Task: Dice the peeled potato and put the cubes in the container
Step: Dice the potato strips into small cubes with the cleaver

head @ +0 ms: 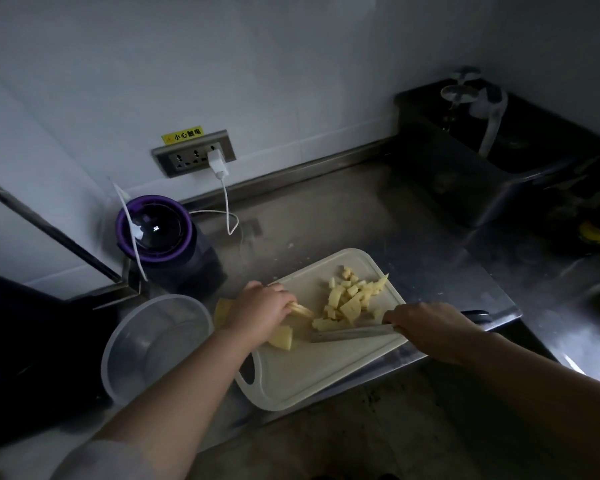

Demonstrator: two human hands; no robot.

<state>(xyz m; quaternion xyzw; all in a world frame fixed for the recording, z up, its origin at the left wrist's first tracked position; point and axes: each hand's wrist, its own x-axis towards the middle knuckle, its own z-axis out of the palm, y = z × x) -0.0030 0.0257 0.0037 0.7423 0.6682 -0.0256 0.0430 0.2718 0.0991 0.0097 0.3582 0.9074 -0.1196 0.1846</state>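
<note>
Steel counter (361,216): left fingers (282,296) pinch potato strips (302,310); right fingers (399,317) grip knife (347,335).

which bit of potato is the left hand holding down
The potato strips sticking out from under the left hand. The flat slab by its wrist and the diced pile beside the knife lie free of either hand.

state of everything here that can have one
container: upright, empty
potato cubes: piled on the cutting board
potato strips: uncut, held by left hand
knife: gripped by right hand, blade low by the cubes
charger: plugged into wall socket
</note>
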